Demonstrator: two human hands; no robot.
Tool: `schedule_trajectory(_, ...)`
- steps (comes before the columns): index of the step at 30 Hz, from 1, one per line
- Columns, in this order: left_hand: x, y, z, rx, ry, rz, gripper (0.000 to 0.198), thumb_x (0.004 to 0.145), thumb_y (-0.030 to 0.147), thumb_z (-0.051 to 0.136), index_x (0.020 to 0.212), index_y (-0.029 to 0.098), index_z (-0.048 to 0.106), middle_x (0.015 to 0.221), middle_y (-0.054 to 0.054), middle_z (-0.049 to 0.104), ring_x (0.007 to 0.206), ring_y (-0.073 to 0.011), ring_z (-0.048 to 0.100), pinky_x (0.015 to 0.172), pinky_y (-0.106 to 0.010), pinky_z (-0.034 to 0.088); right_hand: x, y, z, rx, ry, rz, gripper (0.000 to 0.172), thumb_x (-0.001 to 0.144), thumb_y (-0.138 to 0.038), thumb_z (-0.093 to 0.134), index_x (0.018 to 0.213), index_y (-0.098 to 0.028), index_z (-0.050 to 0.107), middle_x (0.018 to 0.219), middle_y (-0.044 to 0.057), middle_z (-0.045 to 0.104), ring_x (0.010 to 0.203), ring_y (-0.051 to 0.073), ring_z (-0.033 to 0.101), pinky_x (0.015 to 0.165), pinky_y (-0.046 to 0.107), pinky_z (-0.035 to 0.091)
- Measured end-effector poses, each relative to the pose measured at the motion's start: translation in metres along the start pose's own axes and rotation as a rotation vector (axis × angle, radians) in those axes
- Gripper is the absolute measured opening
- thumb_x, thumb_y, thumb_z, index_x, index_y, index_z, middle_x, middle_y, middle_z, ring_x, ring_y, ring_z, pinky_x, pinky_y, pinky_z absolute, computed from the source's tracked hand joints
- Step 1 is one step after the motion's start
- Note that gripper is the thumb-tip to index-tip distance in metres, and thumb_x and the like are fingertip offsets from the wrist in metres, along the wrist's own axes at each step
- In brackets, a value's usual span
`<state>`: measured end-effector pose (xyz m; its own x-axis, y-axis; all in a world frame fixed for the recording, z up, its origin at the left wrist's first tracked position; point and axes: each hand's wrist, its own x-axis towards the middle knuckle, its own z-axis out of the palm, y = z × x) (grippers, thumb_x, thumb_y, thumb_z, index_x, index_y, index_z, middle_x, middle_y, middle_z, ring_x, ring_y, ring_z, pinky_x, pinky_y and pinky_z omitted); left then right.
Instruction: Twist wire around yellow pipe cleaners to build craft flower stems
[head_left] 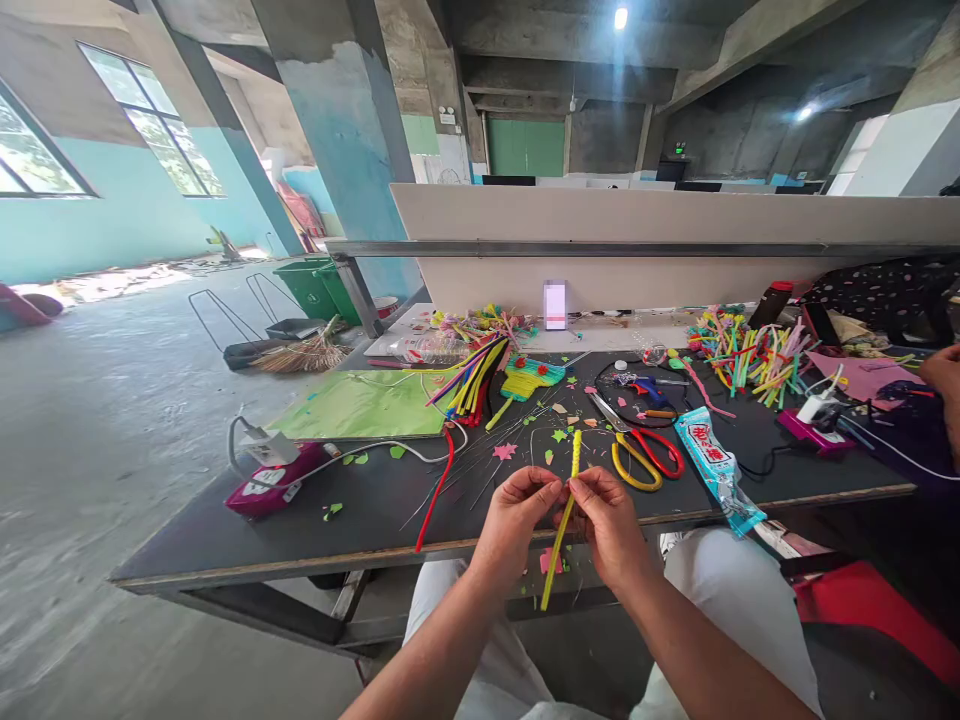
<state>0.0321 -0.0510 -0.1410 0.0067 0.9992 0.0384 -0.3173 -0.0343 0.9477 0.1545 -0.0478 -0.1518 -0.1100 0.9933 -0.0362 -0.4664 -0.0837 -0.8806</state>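
The yellow fuzzy stem (558,548) slants at lower centre of the frame, at the near edge of the bench (225,545). Right hand (609,520): grip pinches the stem near mid-length. Left hand (521,508): grip closed beside it, contents hidden. Probably light and bendable; hold by fingertips. Upper section thicker, ridged; lower section slim, straight.

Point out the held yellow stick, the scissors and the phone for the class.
Held yellow stick (576,455): head view, upper end.
Scissors (611,414): head view, blades.
Phone (555,303): head view, screen.
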Motion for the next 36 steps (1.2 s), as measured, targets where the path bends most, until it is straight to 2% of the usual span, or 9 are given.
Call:
schedule_trajectory(10, 0.012, -0.010, -0.007, 0.025, -0.090, -0.086, 0.022, 0.071, 0.032, 0.070, 0.075, 0.014, 0.059, 0.061, 0.003, 0.056, 0.053, -0.0074, 0.049, 0.052, -0.019, 0.041, 0.009, 0.009, -0.005, 0.090, -0.015, 0.096, 0.021, 0.067, -0.033, 0.075, 0.072, -0.020, 0.060, 0.064, -0.003, 0.060, 0.054, 0.013, 0.056, 0.053, 0.027, 0.048)
schedule_trajectory(13, 0.016, -0.010, -0.006, -0.062, -0.095, -0.130, 0.020, 0.073, 0.030, 0.070, 0.077, 0.014, 0.058, 0.063, 0.003, 0.056, 0.054, -0.0069, 0.049, 0.052, -0.019, 0.040, 0.013, 0.006, -0.005, 0.096, 0.000, 0.109, 0.020, 0.068, -0.033, 0.075, 0.071, -0.020, 0.061, 0.063, -0.003, 0.060, 0.055, 0.013, 0.056, 0.053, 0.026, 0.048)
schedule_trajectory(17, 0.026, 0.000, -0.003, -0.270, -0.163, -0.239, 0.021, 0.074, 0.029, 0.070, 0.086, 0.015, 0.060, 0.066, 0.001, 0.056, 0.057, -0.0089, 0.052, 0.053, -0.021, 0.042, 0.019, -0.003, -0.005, 0.160, -0.044, 0.133, 0.018, 0.069, -0.032, 0.075, 0.070, -0.020, 0.062, 0.063, -0.002, 0.061, 0.053, 0.012, 0.055, 0.052, 0.026, 0.047)
schedule_trajectory(21, 0.041, 0.016, 0.000, -0.346, -0.242, -0.342, 0.030, 0.068, 0.027, 0.074, 0.092, 0.014, 0.063, 0.068, -0.001, 0.056, 0.058, -0.0095, 0.052, 0.050, -0.020, 0.041, 0.027, -0.010, -0.001, 0.183, -0.076, 0.155, 0.018, 0.068, -0.030, 0.076, 0.072, -0.019, 0.063, 0.064, -0.001, 0.061, 0.054, 0.012, 0.055, 0.052, 0.026, 0.046)
schedule_trajectory(25, 0.058, 0.025, 0.006, -0.252, -0.265, -0.368, 0.023, 0.064, 0.026, 0.078, 0.073, 0.011, 0.062, 0.057, 0.002, 0.052, 0.048, -0.0056, 0.046, 0.043, -0.017, 0.033, 0.038, -0.021, 0.000, 0.105, -0.087, 0.150, 0.017, 0.070, -0.030, 0.075, 0.079, -0.019, 0.066, 0.069, -0.001, 0.063, 0.063, 0.014, 0.059, 0.059, 0.027, 0.048)
schedule_trajectory(28, 0.074, 0.027, 0.011, -0.225, -0.265, -0.358, 0.026, 0.062, 0.028, 0.079, 0.069, 0.011, 0.061, 0.057, 0.002, 0.055, 0.049, -0.0066, 0.050, 0.047, -0.018, 0.038, 0.050, -0.036, -0.006, 0.004, -0.158, 0.164, 0.020, 0.071, -0.033, 0.074, 0.083, -0.019, 0.067, 0.075, 0.001, 0.066, 0.067, 0.016, 0.061, 0.065, 0.031, 0.048)
schedule_trajectory(31, 0.094, 0.028, 0.012, -0.248, -0.307, -0.351, 0.027, 0.062, 0.028, 0.080, 0.069, 0.010, 0.061, 0.062, -0.001, 0.061, 0.054, -0.0094, 0.057, 0.055, -0.021, 0.047, 0.065, -0.050, -0.015, -0.123, -0.140, 0.133, 0.020, 0.072, -0.035, 0.074, 0.080, -0.018, 0.067, 0.074, 0.001, 0.066, 0.069, 0.016, 0.061, 0.069, 0.030, 0.048)
schedule_trajectory(33, 0.109, 0.027, 0.010, -0.254, -0.317, -0.346, 0.025, 0.062, 0.027, 0.079, 0.072, 0.010, 0.063, 0.067, -0.003, 0.064, 0.058, -0.0108, 0.061, 0.059, -0.022, 0.050, 0.075, -0.055, -0.020, -0.186, -0.087, 0.110, 0.021, 0.071, -0.036, 0.074, 0.079, -0.018, 0.066, 0.074, 0.000, 0.065, 0.070, 0.015, 0.059, 0.067, 0.027, 0.048)
schedule_trajectory(36, 0.130, 0.020, 0.002, -0.219, -0.311, -0.375, 0.024, 0.066, 0.026, 0.077, 0.078, 0.009, 0.064, 0.075, -0.006, 0.068, 0.066, -0.0141, 0.065, 0.063, -0.024, 0.052, 0.088, -0.052, -0.026, -0.206, -0.047, 0.090, 0.023, 0.070, -0.037, 0.074, 0.075, -0.018, 0.062, 0.068, -0.002, 0.059, 0.060, 0.011, 0.054, 0.052, 0.021, 0.044)
